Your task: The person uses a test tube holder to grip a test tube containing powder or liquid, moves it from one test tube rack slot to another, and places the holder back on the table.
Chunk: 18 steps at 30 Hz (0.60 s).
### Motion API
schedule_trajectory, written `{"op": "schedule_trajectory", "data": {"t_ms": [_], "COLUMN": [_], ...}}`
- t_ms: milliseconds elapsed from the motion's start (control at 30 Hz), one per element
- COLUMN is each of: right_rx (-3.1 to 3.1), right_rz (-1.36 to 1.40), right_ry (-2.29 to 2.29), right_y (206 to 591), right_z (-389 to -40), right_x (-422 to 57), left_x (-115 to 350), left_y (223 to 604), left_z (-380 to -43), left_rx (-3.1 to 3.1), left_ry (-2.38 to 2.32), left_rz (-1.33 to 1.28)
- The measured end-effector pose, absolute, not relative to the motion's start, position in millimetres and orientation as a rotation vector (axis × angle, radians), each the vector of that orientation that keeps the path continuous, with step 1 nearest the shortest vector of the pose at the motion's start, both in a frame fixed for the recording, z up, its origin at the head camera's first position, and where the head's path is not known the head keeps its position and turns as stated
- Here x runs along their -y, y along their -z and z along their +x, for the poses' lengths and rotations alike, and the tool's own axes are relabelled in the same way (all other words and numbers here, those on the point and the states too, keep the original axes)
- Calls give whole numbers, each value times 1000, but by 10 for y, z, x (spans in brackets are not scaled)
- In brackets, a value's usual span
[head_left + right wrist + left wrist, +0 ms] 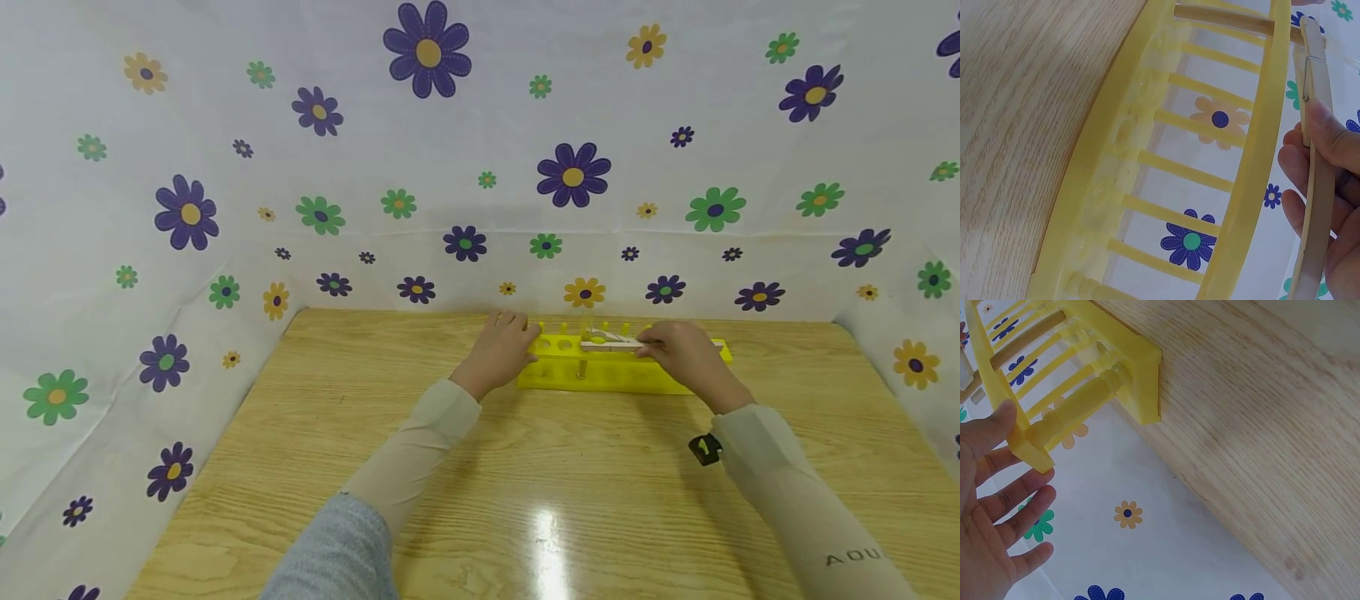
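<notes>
A yellow test tube rack [637, 382] stands at the far side of the table. My left hand [498, 350] holds its left end, with the thumb on the top bar and a fingertip against the end in the left wrist view. One test tube [1222, 20] stands in a hole of the rack and looks brownish. My right hand [686, 358] grips a wooden test tube clamp [1316, 206] between thumb and fingers, level above the rack. The clamp's front end is at the tube's upper part; whether its jaws hold the tube I cannot tell.
The wooden table [360, 442] reaches back to a white flowered cloth [480, 125] hung close behind the rack. Yellow pegs [563, 328] rise along the rack's back. A small black device [705, 450] sits at my right wrist.
</notes>
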State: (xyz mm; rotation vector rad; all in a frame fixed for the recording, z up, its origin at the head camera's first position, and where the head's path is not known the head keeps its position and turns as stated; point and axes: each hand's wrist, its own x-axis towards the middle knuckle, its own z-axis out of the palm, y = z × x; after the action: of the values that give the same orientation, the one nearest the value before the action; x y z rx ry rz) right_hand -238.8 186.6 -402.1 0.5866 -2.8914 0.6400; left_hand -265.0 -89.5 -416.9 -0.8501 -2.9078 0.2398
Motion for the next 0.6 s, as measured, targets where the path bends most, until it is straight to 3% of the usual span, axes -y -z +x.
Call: {"op": "schedule_trajectory", "data": {"t_ms": [600], "right_rx": [2880], "right_rz": [635], "right_ry": [-666], "right_y": [4008], "right_z": [-2465], "right_x": [-1848], "left_x": [863], "left_y": [4125], "left_z": [-2658], "left_rx": [2920], "left_ry": [-235], "left_rz": [-839]}}
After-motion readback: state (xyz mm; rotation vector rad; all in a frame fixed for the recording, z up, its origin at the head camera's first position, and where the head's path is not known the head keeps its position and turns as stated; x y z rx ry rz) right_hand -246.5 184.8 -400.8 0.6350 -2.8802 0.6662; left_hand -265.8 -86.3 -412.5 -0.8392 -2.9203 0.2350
